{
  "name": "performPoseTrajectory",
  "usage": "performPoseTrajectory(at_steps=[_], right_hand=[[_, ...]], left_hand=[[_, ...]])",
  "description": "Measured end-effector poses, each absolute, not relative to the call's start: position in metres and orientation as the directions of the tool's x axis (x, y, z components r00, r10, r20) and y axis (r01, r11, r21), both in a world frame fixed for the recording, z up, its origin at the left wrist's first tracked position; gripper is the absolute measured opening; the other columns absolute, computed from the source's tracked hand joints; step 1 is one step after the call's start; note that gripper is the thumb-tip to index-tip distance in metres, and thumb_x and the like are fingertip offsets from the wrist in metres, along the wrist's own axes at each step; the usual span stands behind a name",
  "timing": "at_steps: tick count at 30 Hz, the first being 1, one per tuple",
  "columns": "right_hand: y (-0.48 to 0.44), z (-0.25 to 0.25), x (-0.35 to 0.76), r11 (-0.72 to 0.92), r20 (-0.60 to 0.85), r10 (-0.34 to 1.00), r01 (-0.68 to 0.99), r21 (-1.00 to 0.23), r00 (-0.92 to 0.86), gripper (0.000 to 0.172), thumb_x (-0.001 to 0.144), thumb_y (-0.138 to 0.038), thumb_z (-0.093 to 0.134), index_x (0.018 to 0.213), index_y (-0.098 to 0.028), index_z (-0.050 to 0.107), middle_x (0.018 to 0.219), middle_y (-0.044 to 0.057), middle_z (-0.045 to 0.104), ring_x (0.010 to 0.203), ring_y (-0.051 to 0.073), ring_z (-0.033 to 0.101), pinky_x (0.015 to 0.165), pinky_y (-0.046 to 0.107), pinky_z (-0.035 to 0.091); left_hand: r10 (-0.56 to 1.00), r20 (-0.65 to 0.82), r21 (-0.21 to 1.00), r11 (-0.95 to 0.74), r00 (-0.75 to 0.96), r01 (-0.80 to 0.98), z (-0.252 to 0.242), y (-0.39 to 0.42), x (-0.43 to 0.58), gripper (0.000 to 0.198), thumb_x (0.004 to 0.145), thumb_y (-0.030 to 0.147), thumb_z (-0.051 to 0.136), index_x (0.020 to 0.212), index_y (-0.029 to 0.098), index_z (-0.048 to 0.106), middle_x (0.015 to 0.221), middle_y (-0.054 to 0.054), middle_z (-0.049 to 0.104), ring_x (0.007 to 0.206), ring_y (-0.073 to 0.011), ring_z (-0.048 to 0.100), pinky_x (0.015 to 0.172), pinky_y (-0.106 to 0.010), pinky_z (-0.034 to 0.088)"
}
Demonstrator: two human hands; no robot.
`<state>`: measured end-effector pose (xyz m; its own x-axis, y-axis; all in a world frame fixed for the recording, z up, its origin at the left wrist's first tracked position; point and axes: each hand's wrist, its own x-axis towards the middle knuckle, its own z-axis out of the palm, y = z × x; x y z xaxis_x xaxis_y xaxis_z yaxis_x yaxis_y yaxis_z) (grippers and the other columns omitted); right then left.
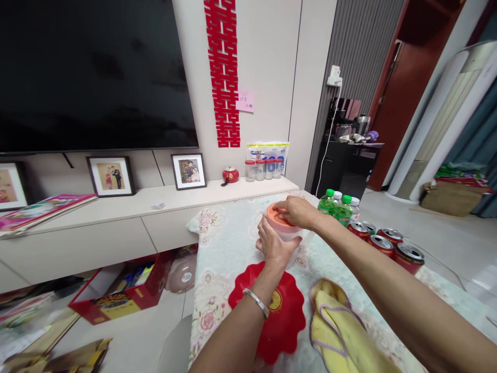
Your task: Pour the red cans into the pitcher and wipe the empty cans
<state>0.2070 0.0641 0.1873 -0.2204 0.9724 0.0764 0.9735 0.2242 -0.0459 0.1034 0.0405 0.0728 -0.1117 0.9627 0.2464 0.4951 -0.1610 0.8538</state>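
Note:
At the far part of the table stands a clear plastic container (292, 236) with an orange lid (278, 216). My left hand (275, 244) is wrapped around the container's near side, thumb to the right and fingers to the left. Over the top, my right hand (297, 211) has its fingers curled onto the lid, which sits on the container. Below my left hand lies a red scalloped plate (285, 331) with a gold mark, partly hidden by my left forearm. A yellow cloth (334, 324) with purple edging is crumpled to the plate's right.
Green-capped bottles (341, 210) and several drink cans (382, 243) stand at the table's right edge. Behind, a white cabinet (217, 199) bears lidded jars (264, 171), a red pot (230, 175) and photo frames (189, 171). A red box (128, 290) sits on the floor at left.

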Motion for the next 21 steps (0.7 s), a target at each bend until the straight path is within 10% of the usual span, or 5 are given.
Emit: performPoseTrajectory(at_steps=[21], right_hand=[[0.067,0.173,0.208,0.217,0.124,0.971,0.973,-0.078,-0.206,0.036,0.102,-0.041,0.067,0.131,-0.019,0.066,0.127,0.009,0.070,0.106,0.022,0.071,0.092,0.044,0.062]], left_hand=[[0.938,0.330,0.876,-0.264,-0.104,0.403,0.063,0.048,0.105,0.119,0.056,0.023,0.097,0.148,0.021,0.022,0.150,-0.020,0.043,0.151,-0.0422,0.042,0.119,-0.056,0.045]])
